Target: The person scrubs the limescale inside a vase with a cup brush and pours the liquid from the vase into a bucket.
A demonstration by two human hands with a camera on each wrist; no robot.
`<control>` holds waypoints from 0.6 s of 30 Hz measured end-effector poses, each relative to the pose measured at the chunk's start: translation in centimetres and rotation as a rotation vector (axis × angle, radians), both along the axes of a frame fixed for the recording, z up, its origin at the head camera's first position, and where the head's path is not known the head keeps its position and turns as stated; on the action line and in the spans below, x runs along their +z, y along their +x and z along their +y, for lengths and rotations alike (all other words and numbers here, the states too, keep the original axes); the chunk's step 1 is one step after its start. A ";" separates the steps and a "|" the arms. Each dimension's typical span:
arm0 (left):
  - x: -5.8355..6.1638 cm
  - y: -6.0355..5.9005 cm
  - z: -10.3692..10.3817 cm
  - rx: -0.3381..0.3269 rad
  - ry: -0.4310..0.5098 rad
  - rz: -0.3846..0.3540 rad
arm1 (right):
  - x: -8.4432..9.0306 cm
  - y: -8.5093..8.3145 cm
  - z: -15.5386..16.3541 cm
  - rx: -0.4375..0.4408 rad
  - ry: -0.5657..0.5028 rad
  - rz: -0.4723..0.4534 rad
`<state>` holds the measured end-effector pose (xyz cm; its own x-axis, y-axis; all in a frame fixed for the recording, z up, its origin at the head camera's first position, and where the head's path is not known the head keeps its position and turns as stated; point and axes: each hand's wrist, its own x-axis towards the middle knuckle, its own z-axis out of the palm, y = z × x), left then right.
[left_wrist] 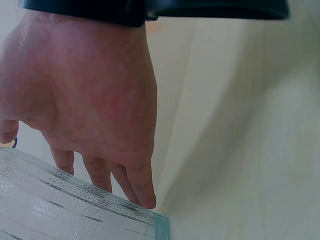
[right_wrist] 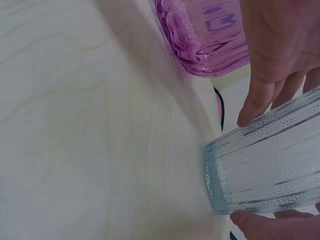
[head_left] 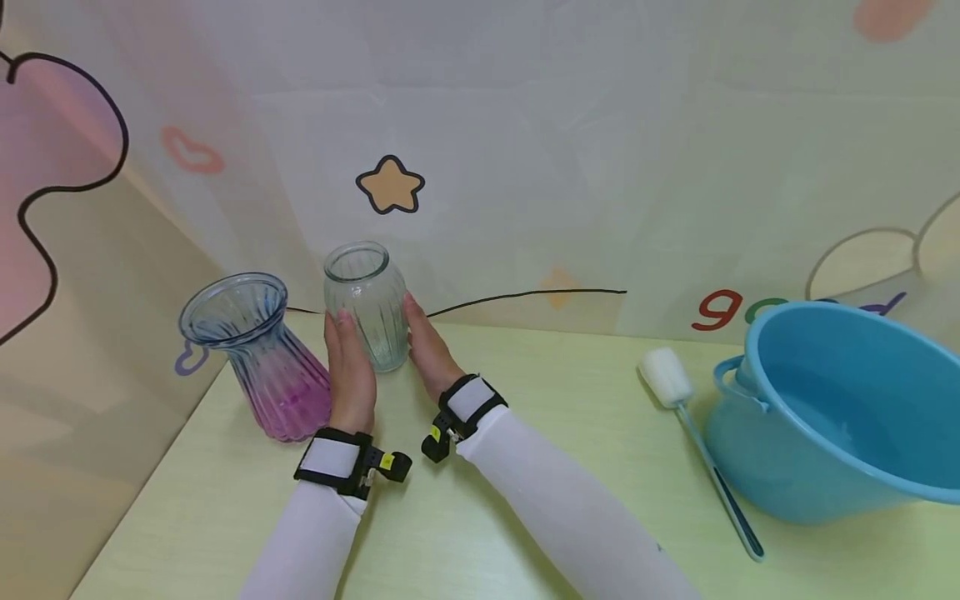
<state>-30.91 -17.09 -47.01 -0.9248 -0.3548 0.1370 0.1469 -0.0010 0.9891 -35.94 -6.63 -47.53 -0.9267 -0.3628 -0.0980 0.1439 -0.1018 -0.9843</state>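
Observation:
A clear ribbed glass jar stands upright near the wall, between the two hands. My left hand lies along its left side, fingers pointing forward and nearly straight. On the opposite side, my right hand reaches in with extended fingers at the glass. The left wrist view shows the right palm, its fingers partly behind the jar. From the right wrist, the jar's thick base appears close over the table, with fingertips on both sides. Just left of the left hand is a flared glass vase, blue at the rim and pink below.
A large blue bucket stands at the right of the pale wooden table. Beside it lies a long-handled brush with a white sponge head. A printed cloth backdrop rises behind the table.

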 end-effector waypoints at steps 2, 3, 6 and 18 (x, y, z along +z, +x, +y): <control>0.1 0.0 0.0 0.000 -0.003 0.020 | -0.1 0.0 0.0 0.022 -0.016 0.017; 0.2 0.0 0.0 0.000 -0.004 0.025 | -0.1 0.1 0.0 0.036 -0.022 0.024; 0.3 0.2 0.0 0.008 -0.011 0.025 | -0.2 0.5 0.1 0.068 -0.021 0.047; 2.5 1.9 1.9 0.013 -0.218 -0.020 | 1.2 2.0 1.7 -0.002 0.017 0.168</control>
<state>-28.97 -15.22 -44.52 -0.9237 -0.3306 0.1936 0.1260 0.2149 0.9685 -33.92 -4.90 -46.36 -0.9313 -0.3604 0.0525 -0.0231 -0.0855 -0.9961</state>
